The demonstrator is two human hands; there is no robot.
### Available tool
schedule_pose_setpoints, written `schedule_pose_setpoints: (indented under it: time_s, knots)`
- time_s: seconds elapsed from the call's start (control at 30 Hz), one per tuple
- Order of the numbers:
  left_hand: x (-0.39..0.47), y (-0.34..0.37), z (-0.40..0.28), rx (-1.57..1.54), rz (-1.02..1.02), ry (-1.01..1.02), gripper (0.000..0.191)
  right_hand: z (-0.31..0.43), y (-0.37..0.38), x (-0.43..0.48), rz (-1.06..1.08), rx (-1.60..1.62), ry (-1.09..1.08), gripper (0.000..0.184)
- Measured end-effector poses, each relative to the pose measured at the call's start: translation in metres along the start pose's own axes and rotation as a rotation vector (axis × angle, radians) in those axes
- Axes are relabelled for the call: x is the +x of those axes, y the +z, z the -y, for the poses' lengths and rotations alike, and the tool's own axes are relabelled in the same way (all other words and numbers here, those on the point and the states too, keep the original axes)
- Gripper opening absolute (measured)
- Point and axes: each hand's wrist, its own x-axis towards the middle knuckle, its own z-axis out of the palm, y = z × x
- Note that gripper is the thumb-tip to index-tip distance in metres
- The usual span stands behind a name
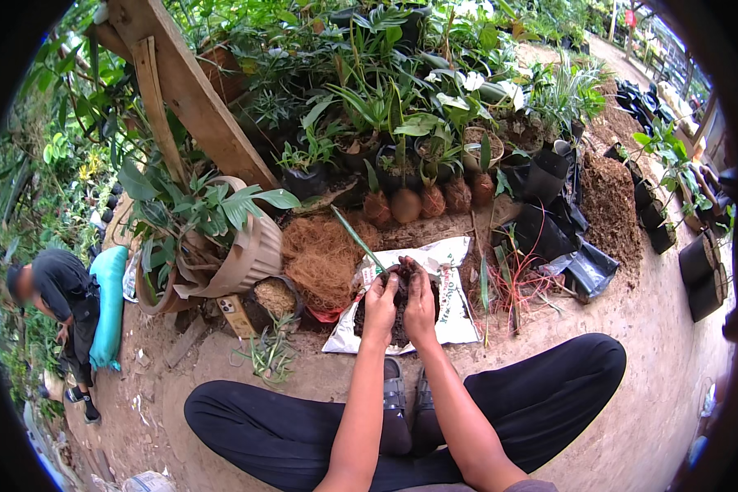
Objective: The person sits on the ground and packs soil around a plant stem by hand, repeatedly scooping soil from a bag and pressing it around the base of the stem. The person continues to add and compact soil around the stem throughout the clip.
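Both of my hands meet above a white plastic sack [458, 329] laid flat, with dark soil [427, 310] heaped on it. My left hand [381, 301] and my right hand [417, 301] cup a clump of dark soil between them. A long green leaf cutting [360, 238] sticks out of the clump, up and to the left. Soil coats my fingertips. What lies inside the palms is partly hidden. Left of the sack is a pile of brown coconut fibre [320, 261]. Behind it stands a row of fibre-wrapped root balls [432, 202], some with a leaf upright.
Pots with plants crowd the back. A large ribbed pot [255, 252], a phone [236, 316] and a small pot of pale material [275, 296] stand left. Loose cuttings with red roots [516, 283] and black plastic bags [541, 230] lie right. A person [67, 307] bends at far left beside a turquoise sack [107, 307].
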Motion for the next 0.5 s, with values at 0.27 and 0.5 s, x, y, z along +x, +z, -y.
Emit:
schedule_pose_setpoints:
  time_s: [0.27, 0.5]
  knots:
    - [-0.004, -0.003, -0.010, -0.102, 0.046, 0.018, 0.036, 0.002, 0.006, -0.005, 0.094, -0.236, -0.313, 0.048]
    - [-0.003, -0.012, -0.017, -0.264, 0.057, -0.004, 0.027, 0.019, 0.010, 0.000, 0.051, 0.110, -0.061, 0.051]
